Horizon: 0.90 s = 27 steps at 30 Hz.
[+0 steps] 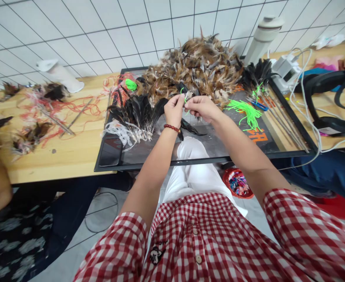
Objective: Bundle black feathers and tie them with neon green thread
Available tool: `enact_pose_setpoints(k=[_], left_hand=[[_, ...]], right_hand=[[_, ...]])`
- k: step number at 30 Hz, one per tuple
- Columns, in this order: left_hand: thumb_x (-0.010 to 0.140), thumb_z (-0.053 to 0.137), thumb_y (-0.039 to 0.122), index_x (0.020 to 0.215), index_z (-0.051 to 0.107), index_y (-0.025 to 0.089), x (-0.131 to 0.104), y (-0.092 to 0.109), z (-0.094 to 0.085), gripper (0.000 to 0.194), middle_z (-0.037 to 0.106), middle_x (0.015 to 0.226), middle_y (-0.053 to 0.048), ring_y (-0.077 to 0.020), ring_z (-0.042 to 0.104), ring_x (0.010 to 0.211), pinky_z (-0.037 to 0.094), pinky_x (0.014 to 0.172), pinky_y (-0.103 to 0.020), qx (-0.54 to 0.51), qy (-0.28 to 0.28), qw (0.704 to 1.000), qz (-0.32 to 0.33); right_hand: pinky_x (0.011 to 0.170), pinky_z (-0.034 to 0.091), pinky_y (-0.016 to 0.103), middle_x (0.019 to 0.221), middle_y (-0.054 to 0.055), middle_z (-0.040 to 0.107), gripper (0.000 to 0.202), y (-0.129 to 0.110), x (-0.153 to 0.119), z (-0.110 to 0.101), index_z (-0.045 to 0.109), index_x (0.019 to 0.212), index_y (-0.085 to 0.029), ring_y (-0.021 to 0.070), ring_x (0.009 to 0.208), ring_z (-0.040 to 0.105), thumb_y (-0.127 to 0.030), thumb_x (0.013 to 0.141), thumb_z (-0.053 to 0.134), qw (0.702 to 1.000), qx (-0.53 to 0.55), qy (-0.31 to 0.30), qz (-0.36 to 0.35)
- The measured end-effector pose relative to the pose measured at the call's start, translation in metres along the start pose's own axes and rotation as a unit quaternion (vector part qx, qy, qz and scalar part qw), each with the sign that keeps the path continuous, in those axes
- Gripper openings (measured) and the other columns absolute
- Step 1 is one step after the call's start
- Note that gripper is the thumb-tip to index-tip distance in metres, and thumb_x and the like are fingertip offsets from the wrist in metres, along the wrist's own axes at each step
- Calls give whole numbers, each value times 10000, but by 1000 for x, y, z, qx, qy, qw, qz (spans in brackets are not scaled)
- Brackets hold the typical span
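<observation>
If slackened, thin bright-green string [185, 102]: could slip off pale-quilled feather bundle [189, 94], upper centre.
Left hand [174, 108]: pinching bundle.
Right hand [203, 108]: pinching string, apparently; fingertips partly hidden.

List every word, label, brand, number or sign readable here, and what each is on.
None reads clearly.
Orange lettering on the dark tray: only partly showing, not readable.
Black lettering on the checked shirt: too small.
White label on the black strap: no text can be made out.
</observation>
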<state>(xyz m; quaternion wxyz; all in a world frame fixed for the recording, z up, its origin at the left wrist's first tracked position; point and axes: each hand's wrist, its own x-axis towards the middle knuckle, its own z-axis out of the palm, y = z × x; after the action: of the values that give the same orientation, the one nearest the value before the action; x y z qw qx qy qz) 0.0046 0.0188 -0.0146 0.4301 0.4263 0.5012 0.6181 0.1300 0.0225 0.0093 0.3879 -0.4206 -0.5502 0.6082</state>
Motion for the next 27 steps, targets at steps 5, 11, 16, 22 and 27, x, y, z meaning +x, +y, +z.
enact_pose_setpoints(k=[5, 11, 16, 22, 27], left_hand=[[809, 752, 551, 910, 748, 210, -1, 1, 0, 355, 519, 557, 47, -47, 475, 482, 315, 446, -171, -29, 27, 998, -41], [856, 758, 377, 809, 720, 185, -10, 12, 3, 201, 459, 537, 57, -28, 337, 426, 250, 420, -194, -76, -22, 995, -54], [764, 840, 307, 739, 734, 195, -14, 20, -2, 156, 618, 736, -12, -129, 627, 742, 485, 645, -234, -2, -97, 995, 37], [774, 823, 398, 760, 720, 209, -6, 19, -13, 216, 659, 971, -68, -239, 599, 1133, 480, 1009, -383, 131, -80, 967, 201], [775, 809, 467, 751, 720, 203, -2, 14, -14, 280, 615, 956, -78, -224, 596, 1039, 507, 902, -334, 143, -47, 969, 195]], right_hand=[[374, 256, 163, 580, -49, 588, 385, -2, 1, -5, 504, 704, -189, 39, 436, 426, -367, 753, 842, 999, 43, 9, -25], [412, 234, 190, 537, -75, 426, 375, 6, 9, -7, 447, 705, -227, 59, 451, 310, -407, 811, 759, 997, -1, 32, -76], [475, 344, 216, 631, -39, 432, 370, -1, 8, -13, 469, 766, -242, 97, 557, 419, -521, 850, 698, 986, -56, 78, -136], [571, 484, 248, 739, -13, 544, 386, -7, 4, -21, 494, 794, -237, 114, 660, 521, -516, 810, 760, 989, -30, 60, -132], [637, 545, 270, 745, -8, 582, 400, -2, 6, -18, 471, 790, -238, 130, 711, 591, -518, 820, 755, 991, -34, 51, -117]])
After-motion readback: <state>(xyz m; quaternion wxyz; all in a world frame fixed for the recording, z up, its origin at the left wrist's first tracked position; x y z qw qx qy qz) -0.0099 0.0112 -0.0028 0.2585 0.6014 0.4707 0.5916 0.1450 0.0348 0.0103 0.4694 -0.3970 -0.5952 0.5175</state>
